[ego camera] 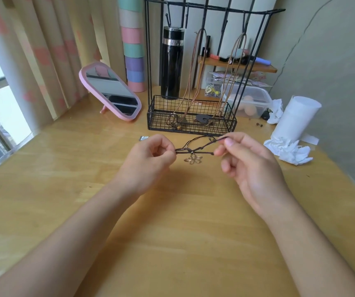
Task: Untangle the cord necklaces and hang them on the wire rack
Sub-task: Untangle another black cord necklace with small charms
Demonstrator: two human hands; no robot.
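Note:
I hold a dark cord necklace [202,146] with a gold flower pendant [193,158] stretched between both hands above the wooden table [172,221]. My left hand [150,157] pinches its left end. My right hand [249,159] pinches the cord's right part between thumb and fingers. The pendant dangles between the hands. Behind stands the black wire rack [193,61] with hooks along its top bar. Two brown cord necklaces [198,78] [234,73] hang from its hooks, their pendants resting in the rack's basket [191,121].
A pink mirror [110,91] leans at the left of the rack. A black flask [172,63] stands behind it. A white paper roll [294,118] and crumpled tissues [290,148] lie to the right, near a clear plastic box [251,99]. Curtains and a window are on the left.

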